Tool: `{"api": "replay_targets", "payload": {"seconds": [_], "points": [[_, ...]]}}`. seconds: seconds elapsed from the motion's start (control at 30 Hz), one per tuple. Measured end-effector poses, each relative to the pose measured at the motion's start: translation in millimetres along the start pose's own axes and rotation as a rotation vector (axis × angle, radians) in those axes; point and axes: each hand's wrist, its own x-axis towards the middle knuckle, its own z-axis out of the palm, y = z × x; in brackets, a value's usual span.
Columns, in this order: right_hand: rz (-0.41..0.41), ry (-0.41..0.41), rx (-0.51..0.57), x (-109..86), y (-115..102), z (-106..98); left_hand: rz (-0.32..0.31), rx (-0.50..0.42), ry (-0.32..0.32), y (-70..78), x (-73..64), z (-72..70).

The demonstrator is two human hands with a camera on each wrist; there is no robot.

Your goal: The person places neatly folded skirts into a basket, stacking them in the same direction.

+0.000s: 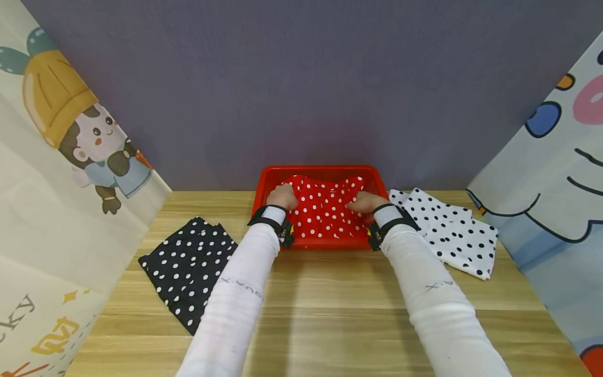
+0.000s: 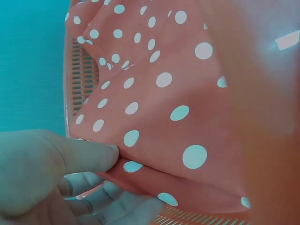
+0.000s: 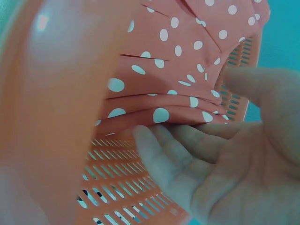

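A red cloth [image 1: 325,207] with white polka dots lies loosely folded inside a red plastic basket [image 1: 320,245]. At the basket's left side, my left hand [image 1: 282,196] pinches the cloth's edge; in the left wrist view the thumb [image 2: 91,157] is on top and the fingers [image 2: 117,201] are beneath. My right hand [image 1: 366,202] is inside the right side of the basket. Its fingers [image 3: 161,154] touch the lower fold of the cloth from below in the right wrist view, while the thumb [image 3: 243,84] stands apart near the cloth's side edge.
On the wooden table [image 1: 325,314], a black cloth [image 1: 188,267] with white dots lies to the left, partly behind the left sleeve. A white cloth [image 1: 457,230] with black dots lies right of the basket. A grey wall [image 1: 320,94] rises directly behind the basket.
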Motion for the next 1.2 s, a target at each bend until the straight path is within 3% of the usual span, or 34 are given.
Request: {"api": "replay_targets", "payload": {"seconds": [0.13, 0.4, 0.67, 0.97, 1.2], "points": [[-0.016, -0.013, -0.046, 1.4, -0.3, 0.7, 0.014, -0.005, -0.019, -0.8, -1.8, -2.0], [0.014, -0.065, -0.075, -2.0, -0.8, -0.1, 0.027, 0.039, -0.135, -10.3, -4.4, -7.5], [-0.059, -0.060, -0.202, -1.6, 0.7, -0.1, 0.079, 0.040, -0.175, -16.8, -7.7, -10.2], [-0.240, 0.126, -0.298, -8.4, 4.2, 1.3, 0.106, 0.079, -0.098, -23.8, -13.8, -14.7], [-0.336, 0.225, -0.320, -16.1, 16.2, 3.4, 0.216, 0.162, -0.079, -27.0, -22.2, -20.0]]}}
